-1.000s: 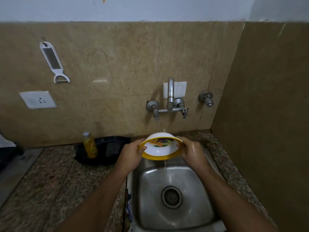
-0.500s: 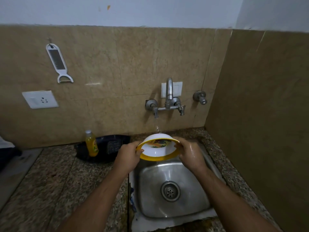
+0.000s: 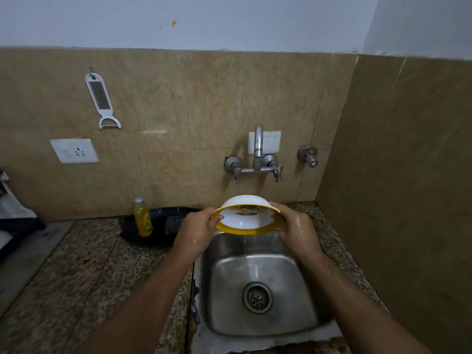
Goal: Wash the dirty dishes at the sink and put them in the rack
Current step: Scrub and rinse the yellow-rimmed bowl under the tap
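I hold the bowl (image 3: 245, 215) between both hands, over the back edge of the sink (image 3: 258, 284) and under the tap (image 3: 258, 141). The left hand (image 3: 196, 229) is closed on the left side of the yellow rim, the right hand (image 3: 296, 228) on the right side, so the bowl sits exactly between them and neither hand is nearer. The bowl is tilted: its open mouth faces toward me and down, and its white base points to the wall. A thin line of water seems to fall from the low rim into the sink; I cannot tell whether the tap runs.

I judge this is the draining step, and the next move is to carry the bowl to the rack. The black tray (image 3: 158, 226) behind the yellow bottle (image 3: 143, 217), on the tabletop (image 3: 76, 272), lies to the left, so the left hand would lead. Whether this tray is the rack, I cannot say surely.
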A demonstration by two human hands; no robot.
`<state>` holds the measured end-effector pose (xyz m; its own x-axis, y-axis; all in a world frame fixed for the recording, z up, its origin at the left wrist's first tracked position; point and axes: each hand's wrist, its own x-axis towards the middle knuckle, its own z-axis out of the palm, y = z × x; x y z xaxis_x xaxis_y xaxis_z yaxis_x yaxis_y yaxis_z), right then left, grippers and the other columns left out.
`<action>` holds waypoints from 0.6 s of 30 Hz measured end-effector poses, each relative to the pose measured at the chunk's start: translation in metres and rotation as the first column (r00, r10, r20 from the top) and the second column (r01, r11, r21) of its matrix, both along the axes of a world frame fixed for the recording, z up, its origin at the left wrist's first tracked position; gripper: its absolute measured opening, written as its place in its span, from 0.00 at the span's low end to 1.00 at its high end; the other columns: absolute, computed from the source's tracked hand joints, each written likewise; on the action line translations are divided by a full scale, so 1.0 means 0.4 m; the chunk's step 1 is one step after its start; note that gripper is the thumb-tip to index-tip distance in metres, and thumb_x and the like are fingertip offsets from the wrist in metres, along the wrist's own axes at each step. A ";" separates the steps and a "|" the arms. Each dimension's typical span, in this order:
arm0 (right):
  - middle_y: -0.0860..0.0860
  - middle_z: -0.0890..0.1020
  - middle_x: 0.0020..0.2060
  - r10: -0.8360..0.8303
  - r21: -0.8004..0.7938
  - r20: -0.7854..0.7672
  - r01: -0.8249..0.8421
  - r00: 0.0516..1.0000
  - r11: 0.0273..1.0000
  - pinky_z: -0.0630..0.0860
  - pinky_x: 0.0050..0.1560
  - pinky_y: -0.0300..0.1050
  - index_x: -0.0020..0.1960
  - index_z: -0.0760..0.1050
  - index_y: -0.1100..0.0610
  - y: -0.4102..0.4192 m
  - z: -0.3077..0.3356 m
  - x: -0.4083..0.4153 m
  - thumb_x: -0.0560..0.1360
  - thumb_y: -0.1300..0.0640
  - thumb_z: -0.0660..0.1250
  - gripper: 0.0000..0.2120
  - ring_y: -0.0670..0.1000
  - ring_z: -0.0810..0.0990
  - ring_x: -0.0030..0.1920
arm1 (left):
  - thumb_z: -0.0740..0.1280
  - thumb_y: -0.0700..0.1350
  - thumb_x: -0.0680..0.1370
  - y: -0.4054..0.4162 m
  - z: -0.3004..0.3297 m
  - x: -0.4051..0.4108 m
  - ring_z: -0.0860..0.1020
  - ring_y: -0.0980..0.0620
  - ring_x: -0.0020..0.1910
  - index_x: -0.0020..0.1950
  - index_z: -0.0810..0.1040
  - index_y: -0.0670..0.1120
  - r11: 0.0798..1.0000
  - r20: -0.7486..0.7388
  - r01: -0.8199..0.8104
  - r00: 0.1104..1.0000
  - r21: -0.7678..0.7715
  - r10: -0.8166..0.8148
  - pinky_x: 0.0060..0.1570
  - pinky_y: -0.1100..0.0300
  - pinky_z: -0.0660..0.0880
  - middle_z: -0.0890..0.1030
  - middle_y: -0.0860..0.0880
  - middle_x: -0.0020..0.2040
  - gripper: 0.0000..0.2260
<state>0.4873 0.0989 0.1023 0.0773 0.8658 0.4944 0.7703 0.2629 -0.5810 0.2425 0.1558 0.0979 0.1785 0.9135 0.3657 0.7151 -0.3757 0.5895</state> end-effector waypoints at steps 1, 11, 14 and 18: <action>0.46 0.84 0.57 -0.010 0.016 -0.007 0.010 1.000 1.000 0.71 0.55 0.29 0.66 0.78 0.48 0.000 0.002 0.003 0.74 0.67 0.68 0.24 0.45 0.82 0.57 | 0.66 0.50 0.79 -0.001 0.002 0.004 0.81 0.43 0.44 0.52 0.82 0.46 0.999 -0.009 -0.013 1.000 0.030 0.013 0.40 0.55 0.73 0.84 0.44 0.41 0.10; 0.54 0.86 0.51 -0.003 -0.166 0.148 0.028 0.989 0.986 0.78 0.52 0.47 0.65 0.78 0.51 -0.019 -0.021 0.012 0.68 0.67 0.70 0.27 0.56 0.84 0.52 | 0.64 0.49 0.80 -0.019 -0.047 0.017 0.81 0.36 0.43 0.46 0.78 0.42 0.999 -0.173 -0.034 0.984 0.004 0.034 0.37 0.53 0.70 0.83 0.38 0.40 0.11; 0.53 0.86 0.51 0.021 -0.194 0.154 0.009 0.988 0.981 0.79 0.53 0.48 0.66 0.76 0.50 -0.015 -0.035 0.012 0.67 0.68 0.70 0.29 0.54 0.84 0.52 | 0.64 0.50 0.80 -0.018 -0.039 0.014 0.81 0.39 0.43 0.46 0.78 0.44 0.999 -0.173 -0.035 0.985 -0.021 0.031 0.37 0.55 0.67 0.83 0.41 0.40 0.10; 0.52 0.86 0.50 0.015 -0.148 0.123 0.004 0.992 0.989 0.80 0.53 0.49 0.67 0.76 0.49 -0.002 -0.042 0.015 0.66 0.68 0.69 0.31 0.54 0.84 0.52 | 0.63 0.52 0.81 -0.013 -0.030 0.008 0.81 0.42 0.44 0.48 0.78 0.46 0.999 -0.181 -0.038 0.983 -0.015 0.035 0.37 0.57 0.67 0.83 0.43 0.42 0.11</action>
